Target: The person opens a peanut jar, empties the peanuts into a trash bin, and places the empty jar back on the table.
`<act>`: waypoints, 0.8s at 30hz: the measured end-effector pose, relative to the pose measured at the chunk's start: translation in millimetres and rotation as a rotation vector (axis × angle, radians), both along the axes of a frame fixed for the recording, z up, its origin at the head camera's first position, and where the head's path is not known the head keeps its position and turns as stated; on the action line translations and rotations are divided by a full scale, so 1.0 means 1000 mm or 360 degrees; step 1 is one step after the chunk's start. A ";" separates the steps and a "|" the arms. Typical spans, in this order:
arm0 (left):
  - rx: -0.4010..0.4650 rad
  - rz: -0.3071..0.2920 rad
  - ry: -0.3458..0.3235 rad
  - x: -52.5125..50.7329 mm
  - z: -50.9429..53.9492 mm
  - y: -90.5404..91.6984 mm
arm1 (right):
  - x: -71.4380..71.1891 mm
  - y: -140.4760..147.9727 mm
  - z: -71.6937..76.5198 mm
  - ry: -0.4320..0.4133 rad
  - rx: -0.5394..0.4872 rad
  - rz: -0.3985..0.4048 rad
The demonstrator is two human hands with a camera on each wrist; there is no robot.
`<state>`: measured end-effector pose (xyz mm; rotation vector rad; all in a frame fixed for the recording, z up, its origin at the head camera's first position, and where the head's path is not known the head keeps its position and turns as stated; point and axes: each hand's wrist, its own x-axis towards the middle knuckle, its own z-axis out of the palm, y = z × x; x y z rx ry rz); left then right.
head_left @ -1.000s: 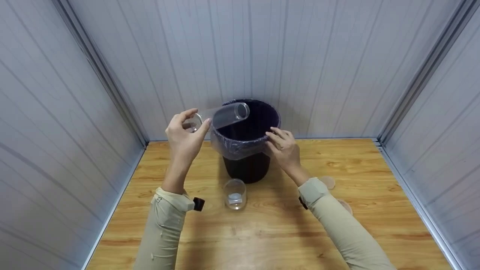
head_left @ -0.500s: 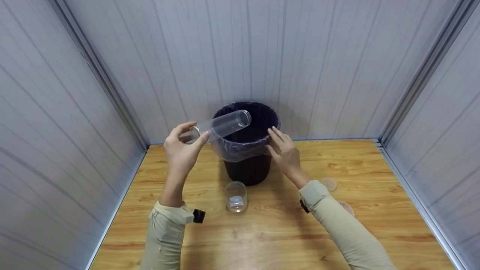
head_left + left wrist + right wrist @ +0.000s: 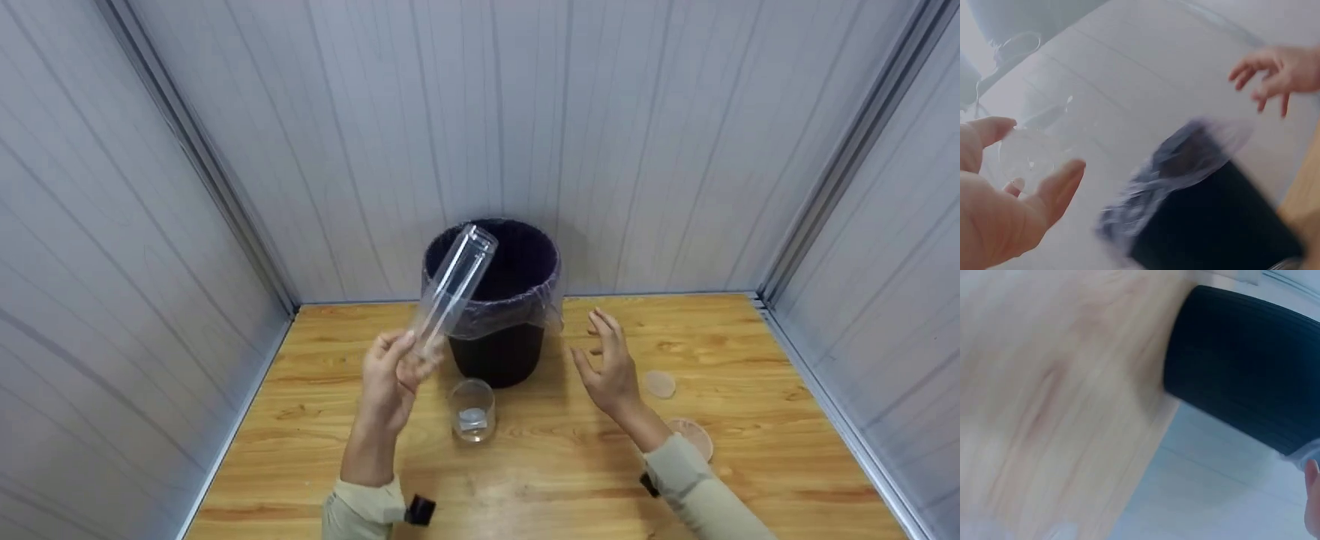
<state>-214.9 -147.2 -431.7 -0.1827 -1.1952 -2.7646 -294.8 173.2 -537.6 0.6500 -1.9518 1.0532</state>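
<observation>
My left hand [image 3: 386, 386] grips a tall clear jar [image 3: 457, 281] near its base, thumb and fingers around it. The jar is tilted, its rim up and to the right, in front of the bin's opening in the head view. Behind it stands a black trash bin [image 3: 497, 356], lined with a thin purplish bag [image 3: 517, 311] folded over the rim. My right hand [image 3: 615, 379] hangs in the air to the right of the bin, fingers loosely bent and holding nothing. The left wrist view also catches the right hand [image 3: 1289, 73] apart from the bin.
A shorter clear container [image 3: 473, 401] stands in front of the bin, with a small whitish thing at its bottom. Two round translucent lids, a small one [image 3: 660, 384] and a larger one [image 3: 691, 440], lie at the right. Pale panel walls enclose the wooden surface.
My left hand has drawn the jar down and toward me, turning it from nearly level to steeply raised. My right hand has left the bin's rim and moved right and closer.
</observation>
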 end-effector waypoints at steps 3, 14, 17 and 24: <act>0.0184 -0.0363 0.0060 0.009 -0.025 0.006 | 0.009 0.018 -0.005 -0.0006 0.0054 -0.0086; 0.0113 -0.0734 0.0282 0.023 -0.086 0.049 | 0.023 0.049 -0.018 -0.0167 0.0165 -0.0234; -0.0125 -0.0550 0.0294 0.020 -0.095 0.061 | 0.023 0.051 -0.023 -0.0213 0.0216 -0.0231; -0.0669 -0.0320 0.0244 0.010 -0.113 0.081 | 0.021 0.057 -0.027 -0.0321 0.0318 -0.0276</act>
